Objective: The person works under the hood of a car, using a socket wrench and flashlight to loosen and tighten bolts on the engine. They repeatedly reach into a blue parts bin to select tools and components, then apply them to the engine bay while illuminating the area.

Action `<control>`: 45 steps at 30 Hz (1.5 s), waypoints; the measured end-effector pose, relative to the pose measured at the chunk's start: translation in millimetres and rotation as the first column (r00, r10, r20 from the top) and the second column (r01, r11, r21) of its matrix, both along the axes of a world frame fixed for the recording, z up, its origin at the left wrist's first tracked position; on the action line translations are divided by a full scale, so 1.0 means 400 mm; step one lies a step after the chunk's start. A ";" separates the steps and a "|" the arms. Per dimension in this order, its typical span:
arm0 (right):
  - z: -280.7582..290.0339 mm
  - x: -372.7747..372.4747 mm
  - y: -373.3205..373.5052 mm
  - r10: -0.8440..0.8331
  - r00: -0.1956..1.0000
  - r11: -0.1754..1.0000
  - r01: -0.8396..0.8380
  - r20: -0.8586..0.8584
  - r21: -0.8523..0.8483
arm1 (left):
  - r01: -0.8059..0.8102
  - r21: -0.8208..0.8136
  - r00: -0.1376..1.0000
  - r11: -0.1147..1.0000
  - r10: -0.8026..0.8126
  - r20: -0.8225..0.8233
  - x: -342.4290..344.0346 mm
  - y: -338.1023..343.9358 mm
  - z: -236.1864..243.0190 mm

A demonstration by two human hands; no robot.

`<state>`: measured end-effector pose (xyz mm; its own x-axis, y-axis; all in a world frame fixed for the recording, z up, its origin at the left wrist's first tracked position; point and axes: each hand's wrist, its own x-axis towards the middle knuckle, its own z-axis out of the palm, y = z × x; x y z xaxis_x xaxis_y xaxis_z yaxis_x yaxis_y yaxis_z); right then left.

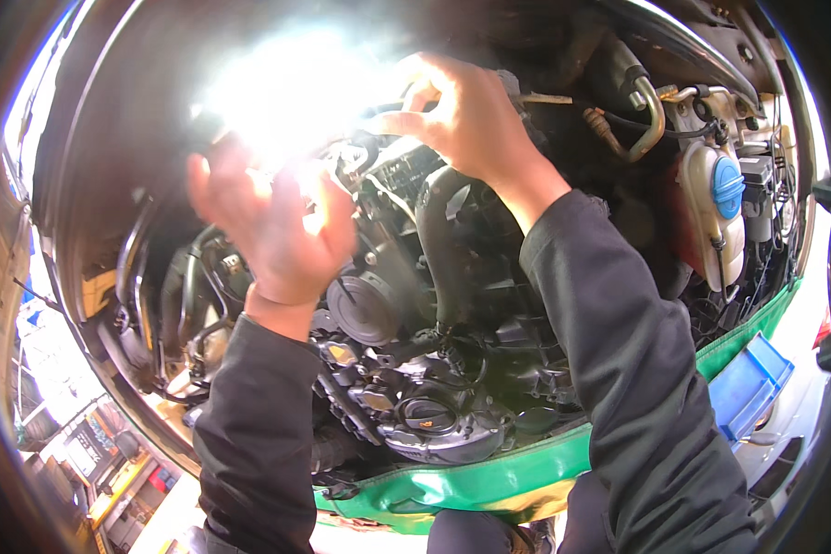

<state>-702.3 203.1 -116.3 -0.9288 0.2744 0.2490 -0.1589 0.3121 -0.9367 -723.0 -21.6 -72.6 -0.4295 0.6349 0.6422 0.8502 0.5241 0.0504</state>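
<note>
Both of my hands are raised over a car's engine bay, at a very bright white light (286,88) whose glare hides what it comes from. My left hand (282,231) has its fingers curled upward beneath the glare; what they hold, if anything, I cannot make out. My right hand (462,125) is bent at the right edge of the glare, thumb and fingers closed toward each other around something I cannot make out. Under them are a thick black hose (434,249), a round black part (360,309) and an engine oil cap (425,411).
At the right sit a coolant tank with a blue cap (728,187) and metal pipes (646,129). A green fender cover (397,499) lies along the front edge, with a blue plastic tray (752,379) at the right. Workshop shelving with tools (120,475) shows at lower left.
</note>
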 end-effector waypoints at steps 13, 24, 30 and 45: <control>-0.021 -0.016 0.005 0.069 0.985 0.817 -0.146 0.157 0.559 | -0.185 -0.669 0.825 0.720 0.484 0.293 -0.150 0.008 -0.117; -0.006 -0.077 0.083 0.500 0.845 0.222 -0.337 0.190 0.915 | -0.298 -0.517 0.681 0.802 0.558 0.474 -0.126 0.033 -0.075; -0.009 -0.085 0.088 0.492 0.829 0.227 -0.416 0.264 0.881 | -0.317 -0.502 0.639 0.805 0.572 0.515 -0.123 0.033 -0.063; -0.035 -0.118 0.137 0.661 0.708 0.160 -0.457 0.249 0.875 | -0.271 -0.518 0.583 0.811 0.567 0.582 -0.112 0.010 -0.086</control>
